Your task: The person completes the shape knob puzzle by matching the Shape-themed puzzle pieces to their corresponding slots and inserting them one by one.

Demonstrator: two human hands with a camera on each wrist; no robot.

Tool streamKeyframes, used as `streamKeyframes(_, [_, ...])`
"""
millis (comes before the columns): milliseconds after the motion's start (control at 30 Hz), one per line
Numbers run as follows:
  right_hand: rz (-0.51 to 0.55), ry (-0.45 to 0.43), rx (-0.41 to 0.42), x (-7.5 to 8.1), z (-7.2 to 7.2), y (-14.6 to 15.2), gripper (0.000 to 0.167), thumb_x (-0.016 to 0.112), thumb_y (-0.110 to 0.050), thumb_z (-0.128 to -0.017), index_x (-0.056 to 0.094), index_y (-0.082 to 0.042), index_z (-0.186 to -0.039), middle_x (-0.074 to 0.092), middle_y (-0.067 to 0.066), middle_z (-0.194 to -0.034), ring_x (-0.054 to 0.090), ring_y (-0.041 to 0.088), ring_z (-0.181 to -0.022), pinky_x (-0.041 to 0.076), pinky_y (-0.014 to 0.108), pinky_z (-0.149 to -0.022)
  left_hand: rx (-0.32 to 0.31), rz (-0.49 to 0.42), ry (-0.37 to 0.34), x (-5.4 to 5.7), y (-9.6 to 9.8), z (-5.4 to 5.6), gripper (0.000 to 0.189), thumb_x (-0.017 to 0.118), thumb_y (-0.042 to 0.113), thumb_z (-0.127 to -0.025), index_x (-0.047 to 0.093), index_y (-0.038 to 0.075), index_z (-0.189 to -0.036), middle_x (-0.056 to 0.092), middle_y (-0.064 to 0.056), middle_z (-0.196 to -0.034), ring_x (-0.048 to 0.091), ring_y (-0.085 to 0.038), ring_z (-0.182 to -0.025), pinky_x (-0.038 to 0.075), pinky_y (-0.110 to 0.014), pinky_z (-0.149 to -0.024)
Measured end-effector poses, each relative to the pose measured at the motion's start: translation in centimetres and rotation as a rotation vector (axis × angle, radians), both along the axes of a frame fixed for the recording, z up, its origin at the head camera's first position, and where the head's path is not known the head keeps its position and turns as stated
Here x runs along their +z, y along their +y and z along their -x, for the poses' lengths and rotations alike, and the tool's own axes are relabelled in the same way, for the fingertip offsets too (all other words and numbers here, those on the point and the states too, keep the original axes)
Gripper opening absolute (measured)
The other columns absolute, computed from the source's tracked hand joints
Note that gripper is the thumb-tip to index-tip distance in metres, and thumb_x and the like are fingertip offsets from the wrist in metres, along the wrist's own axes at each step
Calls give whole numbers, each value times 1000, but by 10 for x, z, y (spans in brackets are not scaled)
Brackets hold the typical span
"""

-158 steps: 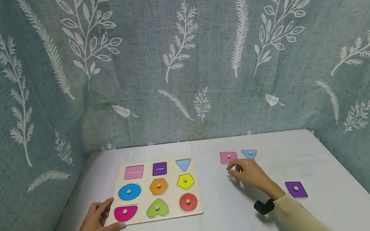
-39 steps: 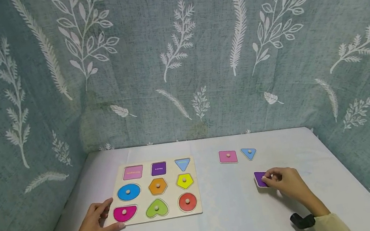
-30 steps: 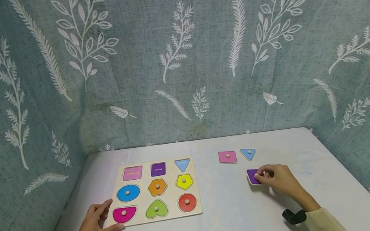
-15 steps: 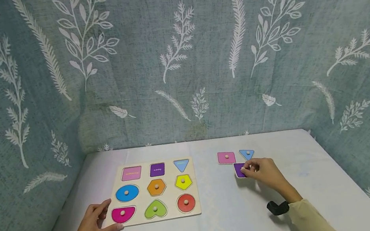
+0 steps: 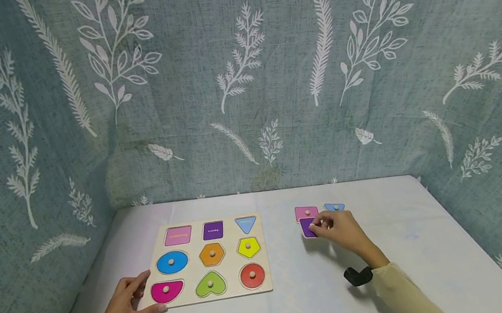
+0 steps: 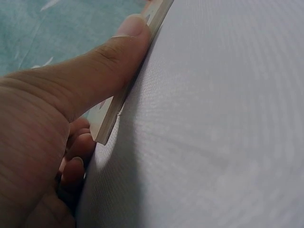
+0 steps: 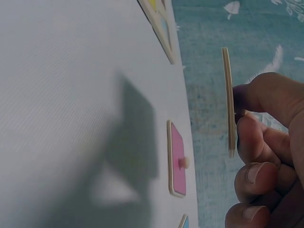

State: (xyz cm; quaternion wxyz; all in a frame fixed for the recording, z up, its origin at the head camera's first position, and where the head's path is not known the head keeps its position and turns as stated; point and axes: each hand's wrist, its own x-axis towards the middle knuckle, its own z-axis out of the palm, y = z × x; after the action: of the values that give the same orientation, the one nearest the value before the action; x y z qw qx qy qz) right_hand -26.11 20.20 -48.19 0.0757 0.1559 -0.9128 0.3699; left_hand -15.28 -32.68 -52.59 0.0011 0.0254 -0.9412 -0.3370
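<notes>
My right hand (image 5: 345, 231) pinches a purple square puzzle piece (image 5: 307, 228) by its knob, over the table. In the right wrist view the piece (image 7: 228, 104) is edge-on above the cloth, with its shadow below. My left hand (image 5: 120, 308) holds the near left corner of a wooden shape puzzle board (image 5: 232, 262); in the left wrist view the thumb (image 6: 114, 54) lies along the board's edge. The top row of the board shows bare recesses: pink rectangle (image 5: 178, 235), purple square (image 5: 213, 231) and blue triangle (image 5: 246, 225). Knobbed pieces fill the lower two rows.
A pink rectangle piece (image 5: 301, 212) lies behind the held square, which overlaps it in the head view. Beside it is a blue triangle piece (image 5: 335, 206), partly hidden by my right hand. Leaf-patterned cloth walls (image 5: 213, 167) enclose the white table (image 5: 302, 305) behind and at the sides.
From the table's right side, my right hand has picked up the purple square and carried it left, to in front of the pink rectangle. My left hand stays at the board's corner.
</notes>
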Motion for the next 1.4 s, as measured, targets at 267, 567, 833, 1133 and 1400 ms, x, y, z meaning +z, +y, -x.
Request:
streamKeyframes(267, [22,0,26,0,6,-11,11,81,-22,-88,74,-16,-85,56,-9,-65,50,10,-63,39,25,-58,-24,15,35,-2,-1,-2,107,92,48,-72,44,-6,-151,46,-17,-117,48,-29,-103,51,-31,-79])
streamKeyframes(567, [37,7,32,-4,12,-31,12,82,-23,-87,73,-14,-84,56,-10,-65,49,8,-62,38,25,-58,-1,-3,-17,-4,-2,-1,112,93,49,-70,41,-5,-153,44,-18,-117,47,-30,-103,52,-38,-85])
streamKeyframes(833, [-9,13,60,-10,24,-51,8,80,-25,-89,76,-19,-84,59,-12,-65,51,6,-60,41,26,-57,4,2,5,-3,-2,1,114,93,51,-68,41,-4,-153,44,-18,-118,47,-29,-103,53,-37,-83])
streamKeyframes(1133, [-35,-23,103,-15,31,-78,12,78,-28,-91,76,-16,-90,59,-10,-67,50,7,-60,40,25,-56,-16,18,38,-3,-1,-1,108,92,49,-72,43,-6,-151,45,-18,-117,48,-30,-102,51,-37,-79])
streamKeyframes(1400, [-34,-8,128,-12,34,-105,14,78,-30,-92,75,-16,-89,58,-10,-66,49,8,-58,40,25,-56,-23,24,54,-2,0,-3,105,91,49,-74,45,-6,-150,46,-18,-117,48,-29,-102,49,-36,-80])
